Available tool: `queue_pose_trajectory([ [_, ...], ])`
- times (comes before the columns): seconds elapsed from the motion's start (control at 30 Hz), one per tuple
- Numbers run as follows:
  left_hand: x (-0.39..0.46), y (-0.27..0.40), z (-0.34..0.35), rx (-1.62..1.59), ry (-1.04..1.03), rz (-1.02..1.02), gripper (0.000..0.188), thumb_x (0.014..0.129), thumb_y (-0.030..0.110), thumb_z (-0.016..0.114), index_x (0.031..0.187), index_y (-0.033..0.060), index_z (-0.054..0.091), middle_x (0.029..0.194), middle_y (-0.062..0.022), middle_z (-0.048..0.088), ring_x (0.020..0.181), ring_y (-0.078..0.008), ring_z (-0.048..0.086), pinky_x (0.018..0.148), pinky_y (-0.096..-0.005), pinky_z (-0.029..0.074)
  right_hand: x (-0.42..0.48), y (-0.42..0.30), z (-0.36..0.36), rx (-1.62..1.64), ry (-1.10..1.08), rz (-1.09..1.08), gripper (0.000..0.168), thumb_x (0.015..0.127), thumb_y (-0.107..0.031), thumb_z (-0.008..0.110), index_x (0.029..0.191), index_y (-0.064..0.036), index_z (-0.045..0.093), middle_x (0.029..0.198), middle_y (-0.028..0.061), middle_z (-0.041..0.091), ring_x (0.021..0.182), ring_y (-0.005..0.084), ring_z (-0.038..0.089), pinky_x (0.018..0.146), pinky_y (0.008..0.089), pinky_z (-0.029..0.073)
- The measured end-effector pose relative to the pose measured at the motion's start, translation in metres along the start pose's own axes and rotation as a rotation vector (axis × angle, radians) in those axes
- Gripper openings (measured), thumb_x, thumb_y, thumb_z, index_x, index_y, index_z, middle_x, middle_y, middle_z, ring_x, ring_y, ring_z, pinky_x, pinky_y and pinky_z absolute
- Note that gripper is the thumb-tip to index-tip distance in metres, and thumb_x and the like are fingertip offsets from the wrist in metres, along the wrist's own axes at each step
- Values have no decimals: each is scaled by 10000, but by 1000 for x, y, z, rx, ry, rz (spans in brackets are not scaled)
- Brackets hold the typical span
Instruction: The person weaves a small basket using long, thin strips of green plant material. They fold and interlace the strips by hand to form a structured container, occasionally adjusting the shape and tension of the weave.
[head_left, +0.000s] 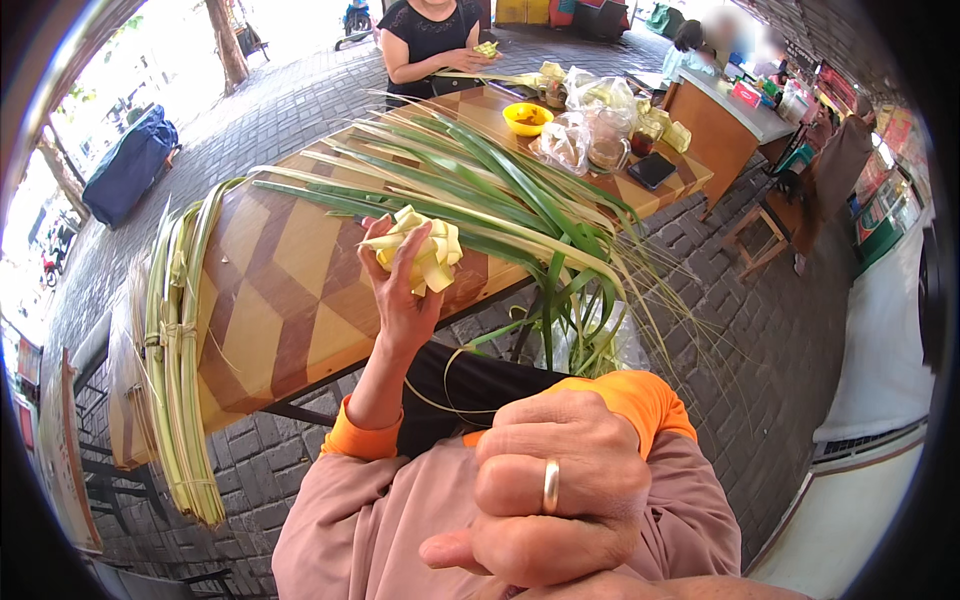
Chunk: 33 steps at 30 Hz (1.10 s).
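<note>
My left hand (405, 281) holds a pale yellow-green pouch woven from palm leaf strips (429, 247), over the near edge of the patterned wooden table (300, 330). Close to the camera, before my chest, my right hand (562, 480) makes a fist with a ring on one finger. A thin leaf strand (450, 401) curves below the pouch and runs up to the fist; whether the fingers grip it is hidden. Long green and pale palm leaves (480, 180) lie across the table, their ends hanging off its near edge. A tied bundle of leaf stalks (176, 337) drapes over the left end.
A person in black (427, 45) stands across the table with a small woven piece. On the table are a yellow bowl (527, 118), plastic bags (564, 142), a glass pitcher (607, 142) and a phone (652, 171). A bag of leaves (607, 345) sits below; a wooden stool (761, 225) stands right.
</note>
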<state>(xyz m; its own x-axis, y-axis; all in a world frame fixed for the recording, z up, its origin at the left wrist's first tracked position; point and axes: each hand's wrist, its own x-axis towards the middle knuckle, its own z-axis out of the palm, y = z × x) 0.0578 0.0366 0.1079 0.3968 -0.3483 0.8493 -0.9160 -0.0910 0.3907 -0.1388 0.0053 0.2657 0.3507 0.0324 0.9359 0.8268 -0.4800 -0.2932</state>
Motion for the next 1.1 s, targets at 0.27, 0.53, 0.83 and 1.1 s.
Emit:
queue_pose_trajectory([
  [0.27, 2, 1, -3, -5, 135, 24, 574, 654, -4, 631, 1215, 102, 576, 1245, -218, 426, 1241, -381, 336, 1009, -452, 298, 0, 25, 9, 38, 0, -387, 209, 663, -123, 713, 635, -41, 523, 557, -10, 373, 393, 66, 385, 343, 212, 276],
  [0.53, 1, -4, -5, 25, 144, 34, 556, 665, -1, 632, 1210, 99, 581, 1242, -208, 434, 1246, -380, 321, 1020, -453, 284, -7, 12, 5, 103, -70, -188, 141, 693, -144, 598, 722, -13, 558, 629, 25, 368, 474, 126, 407, 416, 247, 315],
  [0.83, 1, -7, -6, 12, 179, -33, 564, 659, -2, 634, 1212, 101, 584, 1263, -227, 342, 1240, -404, 316, 991, -449, 349, -6, 33, -5, -103, -38, -64, 232, 643, -85, 750, 756, -33, 554, 707, 68, 507, 560, 170, 486, 471, 263, 385],
  [1.1, 14, -1, -3, 116, 208, 83, 518, 714, 196, 712, 1203, 78, 591, 1217, -190, 428, 1226, -378, 336, 1005, -461, 314, -62, 134, -14, -267, -82, 505, 188, 784, -25, 658, 903, -7, 514, 1208, 200, 398, 799, 266, 560, 656, 317, 466],
])
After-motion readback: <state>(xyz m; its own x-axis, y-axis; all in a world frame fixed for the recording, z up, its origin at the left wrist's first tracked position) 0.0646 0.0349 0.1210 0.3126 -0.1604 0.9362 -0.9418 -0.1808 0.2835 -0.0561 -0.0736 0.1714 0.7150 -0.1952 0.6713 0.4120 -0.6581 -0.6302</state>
